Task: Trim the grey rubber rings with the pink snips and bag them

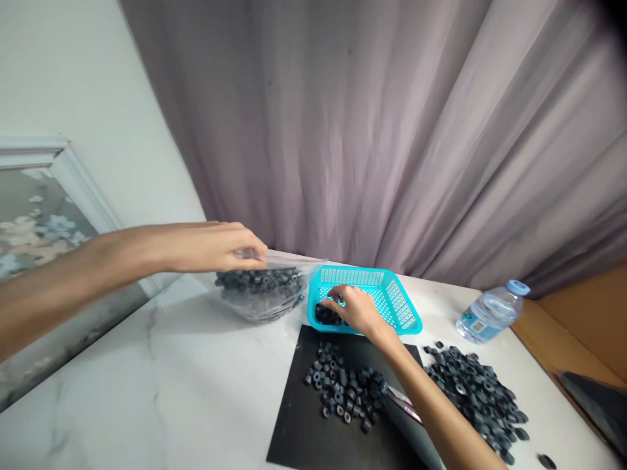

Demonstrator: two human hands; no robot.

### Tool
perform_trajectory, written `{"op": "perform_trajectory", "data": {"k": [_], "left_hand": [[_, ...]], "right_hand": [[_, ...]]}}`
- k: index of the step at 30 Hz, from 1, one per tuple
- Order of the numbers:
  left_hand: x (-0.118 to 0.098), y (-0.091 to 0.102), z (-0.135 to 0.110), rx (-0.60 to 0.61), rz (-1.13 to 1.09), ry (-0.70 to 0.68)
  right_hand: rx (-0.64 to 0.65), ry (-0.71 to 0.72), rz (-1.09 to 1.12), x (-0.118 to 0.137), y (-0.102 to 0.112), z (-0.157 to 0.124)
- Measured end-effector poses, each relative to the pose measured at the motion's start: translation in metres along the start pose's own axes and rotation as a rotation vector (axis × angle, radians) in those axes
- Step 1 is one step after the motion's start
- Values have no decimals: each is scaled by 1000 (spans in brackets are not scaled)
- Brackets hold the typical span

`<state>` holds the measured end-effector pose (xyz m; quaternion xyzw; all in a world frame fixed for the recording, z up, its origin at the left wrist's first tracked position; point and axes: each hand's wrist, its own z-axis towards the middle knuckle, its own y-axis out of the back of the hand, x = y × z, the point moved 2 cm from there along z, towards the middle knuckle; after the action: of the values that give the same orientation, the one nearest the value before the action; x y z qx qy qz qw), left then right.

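White marble-patterned tabletop [210,391] bearing a black rectangular mat [298,424].
Just beyond the mat: turquoise perforated plastic basket [407,308]; left of it, a clear plastic bag [259,312]. My left hand [235,247] pinches the bag's upper edge. My right hand [360,308] is at the basket's left end, fingers curved; cannot tell whether they hold anything. Small dark grey ring-shaped pieces [337,388]: in bag, in basket, loose on mat.

No words, brand or number can be read here. On the clear plastic bottle with the light blue cap [494,312] there is a blue and white wrapped label [469,320]. This label bears a small white barcode patch with dark upright lines [479,328]; its printing is too small for reading.
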<state>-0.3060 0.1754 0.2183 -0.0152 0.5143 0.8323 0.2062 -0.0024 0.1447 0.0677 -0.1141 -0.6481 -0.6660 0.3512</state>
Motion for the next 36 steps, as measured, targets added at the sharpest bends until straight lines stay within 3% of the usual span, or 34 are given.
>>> {"op": "perform_trajectory", "data": {"k": [3,5,7,9,11,13,17,20,23,27,30,33,36], "left_hand": [[-17,0,-4,64,-23,-5],[-32,5,-1,136,-32,-21],[-48,13,2,302,-59,-35],[-63,20,0,561,-111,-41],[-74,27,-3,697,-184,-24],[-78,33,-7,719,-278,22],[-71,27,-13,751,-434,106],[-66,9,-15,691,-500,97],[-69,-8,-16,530,-548,98],[-74,-21,-15,490,-613,67],[-70,-20,-10,432,-635,54],[-62,-11,-9,156,-648,81],[-55,-2,-19,-110,-654,139]], "right_hand": [[33,92,124,39,8,-9],[98,217,389,74,10,-10],[73,290,686,105,10,-2],[26,279,879,124,7,13],[-55,274,945,132,7,30],[-109,316,928,132,10,43],[-15,416,909,122,19,51],[97,355,926,112,23,48],[119,350,915,103,25,42],[92,378,873,90,28,35],[3,352,803,72,30,33],[-96,295,696,47,36,29],[-90,244,556,19,44,23]]}}
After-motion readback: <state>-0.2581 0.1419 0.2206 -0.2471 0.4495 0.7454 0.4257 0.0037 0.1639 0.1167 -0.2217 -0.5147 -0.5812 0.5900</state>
